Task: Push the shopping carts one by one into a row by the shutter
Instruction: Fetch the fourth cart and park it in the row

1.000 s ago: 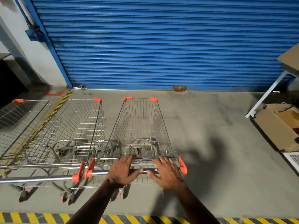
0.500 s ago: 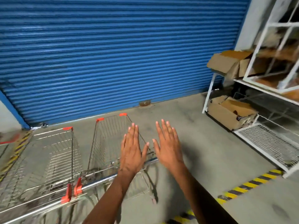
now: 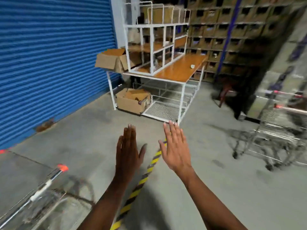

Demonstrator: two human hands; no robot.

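Your left hand [image 3: 127,155] and right hand [image 3: 176,150] float in front of you above the floor [image 3: 207,188], both released, fingers [image 3: 171,130] straight and spread, holding nothing and touching nothing. Just below and to the left of your left forearm, at the lower left edge of the view, the handle bar of a parked cart [image 3: 41,190] with its orange end cap shows, blurred; it lies nearest your left hand but apart from it, and I judge it already belongs to the row by the shutter [image 3: 49,63], which runs along the left side of the floor. A yellow-and-black floor stripe [image 3: 142,178] passes under your hands and runs away between them. The thing your next move turns on lies the other way: the waiting carts [image 3: 275,135] stand well apart from you at the right edge of the floor, smeared by motion, with red-tipped handles; how many there are I cannot tell. They lie forward and to the right of your fingers, so your right hand is the nearer one, and you will likely need to walk over and get behind a handle before pushing. Their long axis is hard to read through the blur. Farther back, between shutter and carts, a white shelving rack [image 3: 166,77] holds a cardboard box [image 3: 111,60], with another box [image 3: 132,100] on the floor at its foot; beyond it dark storage shelving [image 3: 232,30] fills the far wall.
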